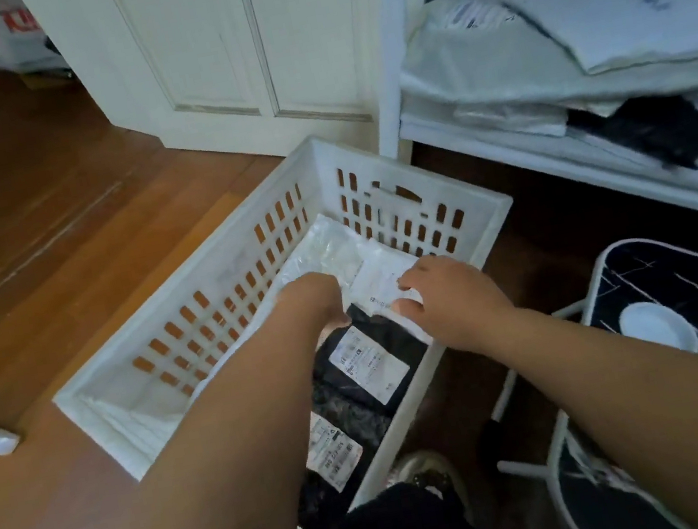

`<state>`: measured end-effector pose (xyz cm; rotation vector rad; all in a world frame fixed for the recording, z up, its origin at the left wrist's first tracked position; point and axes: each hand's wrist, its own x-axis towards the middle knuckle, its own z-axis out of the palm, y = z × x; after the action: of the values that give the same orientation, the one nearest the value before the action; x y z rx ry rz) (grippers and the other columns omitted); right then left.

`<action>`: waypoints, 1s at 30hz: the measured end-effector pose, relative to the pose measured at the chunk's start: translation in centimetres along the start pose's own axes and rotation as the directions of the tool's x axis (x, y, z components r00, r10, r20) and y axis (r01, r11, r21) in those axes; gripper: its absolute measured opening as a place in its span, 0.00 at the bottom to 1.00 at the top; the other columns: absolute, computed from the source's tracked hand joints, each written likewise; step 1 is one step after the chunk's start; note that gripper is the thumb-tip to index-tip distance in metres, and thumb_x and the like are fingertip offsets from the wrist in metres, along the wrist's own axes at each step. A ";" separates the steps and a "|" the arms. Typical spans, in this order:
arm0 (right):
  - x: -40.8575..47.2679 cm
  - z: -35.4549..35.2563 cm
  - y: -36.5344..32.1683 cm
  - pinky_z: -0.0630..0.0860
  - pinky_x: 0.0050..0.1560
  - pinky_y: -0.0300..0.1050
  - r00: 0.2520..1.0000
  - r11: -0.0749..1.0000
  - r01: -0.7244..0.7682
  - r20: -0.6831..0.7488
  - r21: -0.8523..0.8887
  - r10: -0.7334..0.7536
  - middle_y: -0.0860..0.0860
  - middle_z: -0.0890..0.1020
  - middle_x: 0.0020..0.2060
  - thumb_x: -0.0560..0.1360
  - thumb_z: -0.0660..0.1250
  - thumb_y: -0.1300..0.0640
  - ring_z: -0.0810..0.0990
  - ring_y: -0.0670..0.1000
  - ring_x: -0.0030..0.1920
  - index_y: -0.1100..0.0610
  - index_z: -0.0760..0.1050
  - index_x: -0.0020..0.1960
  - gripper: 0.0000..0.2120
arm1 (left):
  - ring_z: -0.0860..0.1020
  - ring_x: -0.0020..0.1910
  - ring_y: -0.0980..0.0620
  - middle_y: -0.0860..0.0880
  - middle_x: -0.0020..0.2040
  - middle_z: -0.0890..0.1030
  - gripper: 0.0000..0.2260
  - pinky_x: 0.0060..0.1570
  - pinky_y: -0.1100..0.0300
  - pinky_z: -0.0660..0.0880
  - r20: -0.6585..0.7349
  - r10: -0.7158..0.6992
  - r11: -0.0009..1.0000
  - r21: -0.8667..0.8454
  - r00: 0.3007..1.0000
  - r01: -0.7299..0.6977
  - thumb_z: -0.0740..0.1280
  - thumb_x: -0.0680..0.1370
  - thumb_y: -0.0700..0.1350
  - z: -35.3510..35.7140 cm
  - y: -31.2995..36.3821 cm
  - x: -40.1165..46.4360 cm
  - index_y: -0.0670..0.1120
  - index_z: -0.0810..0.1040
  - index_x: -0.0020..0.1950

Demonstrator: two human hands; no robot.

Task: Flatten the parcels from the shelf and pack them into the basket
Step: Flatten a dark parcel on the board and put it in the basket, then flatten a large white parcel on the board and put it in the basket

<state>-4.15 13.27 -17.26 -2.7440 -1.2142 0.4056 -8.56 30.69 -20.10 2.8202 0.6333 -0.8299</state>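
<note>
Now both hands are down in the white basket (413, 187) — the right hand (451, 297) presses flat on a white parcel (336, 257), and the left hand (312, 294) dips beside it, fingers hidden, so I cannot tell its grip. Black parcels (370, 368) lie nearer. Next comes another from the shelf (599, 159) — I think.

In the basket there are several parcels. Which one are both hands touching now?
The white parcel at the basket's far end. The left hand and right hand rest on it; the black parcels lie untouched, nearer the person.
</note>
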 end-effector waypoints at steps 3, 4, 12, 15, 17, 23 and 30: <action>-2.5 -3.0 3.4 0.72 0.61 0.50 0.995 0.995 -0.073 -0.069 -0.066 0.068 0.52 0.74 0.62 0.81 0.56 0.43 0.72 0.53 0.61 0.54 0.71 0.67 0.21 | 0.73 0.65 0.45 0.44 0.67 0.75 0.23 0.62 0.54 0.70 -0.123 0.082 0.996 -0.013 0.989 -0.085 0.63 0.80 0.53 -4.3 3.4 -2.0 0.42 0.70 0.70; -3.9 -4.3 5.2 0.72 0.60 0.51 0.991 0.989 -0.108 -0.094 -0.097 0.099 0.52 0.73 0.61 0.81 0.55 0.44 0.72 0.54 0.60 0.54 0.72 0.66 0.20 | 0.71 0.67 0.45 0.44 0.68 0.73 0.23 0.64 0.54 0.69 -0.179 0.128 0.990 -0.028 0.975 -0.135 0.63 0.80 0.53 -5.9 5.5 -2.7 0.42 0.69 0.71; -15.9 -10.0 16.7 0.71 0.60 0.49 0.895 0.894 -0.433 -0.171 -0.118 0.411 0.52 0.72 0.63 0.80 0.58 0.42 0.70 0.54 0.63 0.54 0.73 0.65 0.21 | 0.72 0.67 0.48 0.46 0.68 0.74 0.26 0.65 0.58 0.67 -0.326 0.425 0.839 -0.208 0.845 -0.502 0.66 0.78 0.56 -10.7 20.5 -7.4 0.45 0.70 0.72; -20.0 -10.4 20.7 0.69 0.64 0.48 0.839 0.838 -0.538 -0.152 -0.092 0.522 0.51 0.69 0.67 0.79 0.59 0.41 0.68 0.54 0.66 0.53 0.70 0.68 0.23 | 0.76 0.62 0.49 0.46 0.64 0.77 0.23 0.63 0.58 0.71 -0.330 0.430 0.719 -0.437 0.840 -0.540 0.68 0.77 0.53 -11.0 25.1 -8.0 0.44 0.74 0.68; -21.1 -11.0 22.4 0.68 0.65 0.48 0.815 0.820 -0.571 -0.156 -0.050 0.558 0.51 0.67 0.69 0.80 0.58 0.41 0.66 0.53 0.68 0.53 0.69 0.69 0.23 | 0.79 0.55 0.47 0.44 0.57 0.79 0.19 0.56 0.52 0.78 -0.341 0.342 0.545 -0.687 0.876 -0.481 0.70 0.76 0.50 -11.7 27.2 -8.0 0.42 0.76 0.64; -19.7 -13.2 25.2 0.66 0.66 0.45 0.810 0.842 -0.538 -0.254 0.037 0.529 0.50 0.66 0.69 0.80 0.57 0.42 0.65 0.51 0.68 0.52 0.67 0.71 0.23 | 0.81 0.47 0.39 0.39 0.51 0.80 0.11 0.52 0.46 0.80 -0.394 -0.156 0.177 -0.913 0.906 -0.367 0.73 0.70 0.46 -15.6 30.2 -4.7 0.46 0.75 0.48; -18.1 -12.7 27.9 0.68 0.62 0.38 0.779 0.817 -0.516 -0.257 0.255 0.572 0.47 0.68 0.66 0.80 0.59 0.43 0.71 0.47 0.64 0.52 0.68 0.70 0.22 | 0.77 0.46 0.42 0.42 0.58 0.69 0.20 0.44 0.53 0.80 -0.145 -0.107 -0.245 -0.955 0.984 -0.167 0.64 0.78 0.34 -19.9 29.8 -0.3 0.44 0.67 0.69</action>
<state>7.65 -18.89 -7.36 -2.8119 -0.2661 0.0813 13.72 8.51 -2.92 1.1842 0.7108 0.1763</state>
